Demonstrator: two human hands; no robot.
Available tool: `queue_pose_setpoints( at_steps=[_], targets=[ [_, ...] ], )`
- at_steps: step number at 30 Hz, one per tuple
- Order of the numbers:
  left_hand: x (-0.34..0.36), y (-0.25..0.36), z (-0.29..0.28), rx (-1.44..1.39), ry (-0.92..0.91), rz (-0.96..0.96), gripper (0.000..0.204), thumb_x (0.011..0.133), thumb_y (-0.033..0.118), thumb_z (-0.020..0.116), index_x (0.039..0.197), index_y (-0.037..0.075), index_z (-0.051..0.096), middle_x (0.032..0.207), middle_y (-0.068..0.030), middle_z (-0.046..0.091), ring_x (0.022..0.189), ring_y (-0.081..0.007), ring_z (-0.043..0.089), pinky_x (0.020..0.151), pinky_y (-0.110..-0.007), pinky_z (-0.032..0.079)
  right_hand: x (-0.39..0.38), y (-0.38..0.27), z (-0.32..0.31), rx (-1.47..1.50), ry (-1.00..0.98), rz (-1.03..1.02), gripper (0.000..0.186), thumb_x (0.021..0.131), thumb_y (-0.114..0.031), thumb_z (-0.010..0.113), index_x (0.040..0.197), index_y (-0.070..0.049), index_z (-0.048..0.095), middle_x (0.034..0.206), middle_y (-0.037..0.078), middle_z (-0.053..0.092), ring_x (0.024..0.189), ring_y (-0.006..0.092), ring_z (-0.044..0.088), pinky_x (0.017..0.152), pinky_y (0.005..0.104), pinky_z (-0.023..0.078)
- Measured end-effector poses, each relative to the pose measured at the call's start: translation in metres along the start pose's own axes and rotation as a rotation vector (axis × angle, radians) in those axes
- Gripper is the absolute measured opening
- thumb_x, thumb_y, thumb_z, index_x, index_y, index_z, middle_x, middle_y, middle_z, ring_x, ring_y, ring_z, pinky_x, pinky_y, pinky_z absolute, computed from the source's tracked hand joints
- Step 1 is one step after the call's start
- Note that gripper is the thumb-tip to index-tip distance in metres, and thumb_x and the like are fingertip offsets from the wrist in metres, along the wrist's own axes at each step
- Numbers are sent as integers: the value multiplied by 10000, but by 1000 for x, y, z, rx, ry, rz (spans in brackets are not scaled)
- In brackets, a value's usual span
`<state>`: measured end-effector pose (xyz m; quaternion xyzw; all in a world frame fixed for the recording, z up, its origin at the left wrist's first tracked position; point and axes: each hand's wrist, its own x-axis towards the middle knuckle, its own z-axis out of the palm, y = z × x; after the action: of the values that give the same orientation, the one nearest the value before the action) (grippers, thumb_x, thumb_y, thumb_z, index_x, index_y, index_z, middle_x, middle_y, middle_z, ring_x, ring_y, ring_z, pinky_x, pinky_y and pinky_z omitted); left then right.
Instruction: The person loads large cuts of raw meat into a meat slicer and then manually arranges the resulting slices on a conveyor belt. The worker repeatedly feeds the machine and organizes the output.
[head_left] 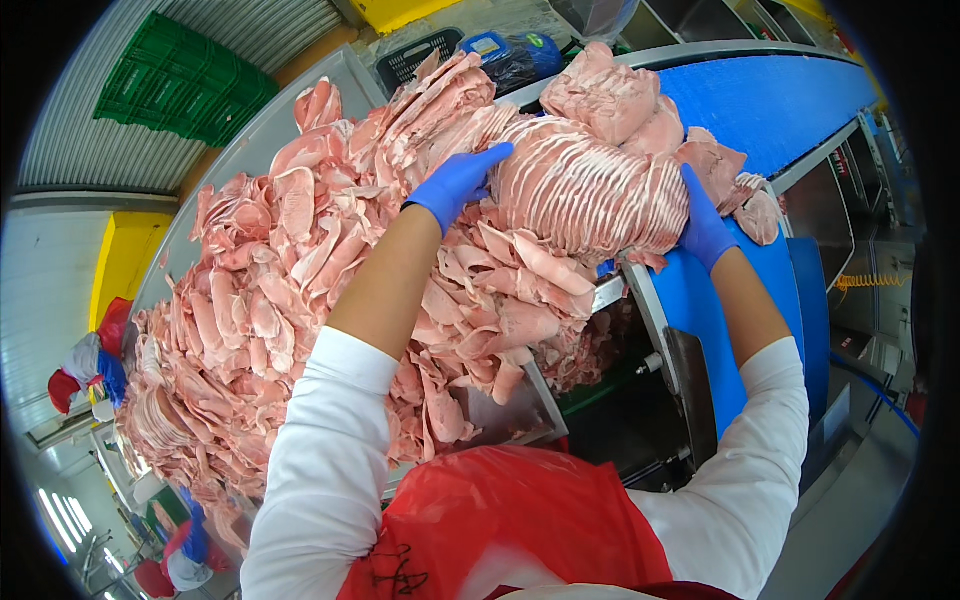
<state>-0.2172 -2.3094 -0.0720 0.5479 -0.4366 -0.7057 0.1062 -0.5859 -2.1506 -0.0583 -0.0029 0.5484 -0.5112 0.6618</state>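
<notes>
My left hand (460, 185) and my right hand (700, 220), both in blue gloves, grip a long fanned row of pale pink meat slices with white fat edges (590, 185) at either end. Just behind that row lie thicker clumps of sliced meat (600, 95), some beyond my right hand. Under and left of my left hand a large heap of loose, curled meat slices (280, 280) fills a grey tray (515, 430). My right hand is over a blue conveyor belt (745, 340); the fingertips of both hands are partly hidden by the meat.
The belt continues to the upper right along a metal frame (815, 155). Green crates (180, 80), a black basket (420, 60) and a blue container (510, 55) are at the back. Co-workers in white, red and blue (85, 365) (185, 555) are at the far left. A yellow coiled hose (865, 282) hangs at right.
</notes>
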Motion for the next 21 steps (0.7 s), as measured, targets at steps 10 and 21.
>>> queue_pose_setpoints(
  at_steps=[10, 21],
  targets=[
    [11, -24, 2, -23, -140, 188, 832, 814, 524, 838, 1376, -37, 587, 1194, -94, 708, 1028, -177, 666, 918, -286, 504, 16, 14, 18, -44, 57, -110, 690, 990, -581, 541, 1483, -98, 526, 1454, 121, 587, 1304, 316, 575, 1095, 476, 470],
    [-69, -44, 30, 70, 122, 621, 1258, 630, 522, 951, 1542, -65, 315, 1504, -248, 481, 1384, -335, 501, 1179, -396, 384, 26, 27, 56, 72, -58, -4, 782, 965, -653, 458, 1522, -106, 484, 1524, 135, 516, 1389, 359, 485, 1174, 499, 374]
  ],
)
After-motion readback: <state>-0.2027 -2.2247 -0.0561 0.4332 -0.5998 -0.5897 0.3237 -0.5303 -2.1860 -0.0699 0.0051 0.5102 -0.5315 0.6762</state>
